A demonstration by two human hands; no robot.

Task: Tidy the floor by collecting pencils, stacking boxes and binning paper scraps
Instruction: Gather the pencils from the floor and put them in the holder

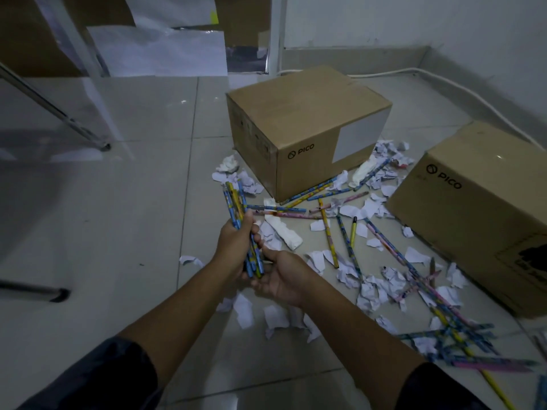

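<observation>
a bunch of pencils [236, 208] is gripped in the left hand [233, 244], its lower ends cupped by the open right hand [281, 276]; ends should be evened before more are gathered from the floor [118, 217]

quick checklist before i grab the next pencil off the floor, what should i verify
1. Left hand grips the pencil bundle firmly: ok, fingers curl round it.
2. Bundle ends squared up: not ok, the tops fan apart.
3. Right hand free to pick: not ok, its open palm sits under the bundle's lower ends.
4. Next pencil within view: ok, a pink pencil lies just beyond the bundle.
5. Scraps off that pencil: cannot tell; paper scraps lie close by.
6. Bin for scraps in view: not ok, none visible.
</observation>
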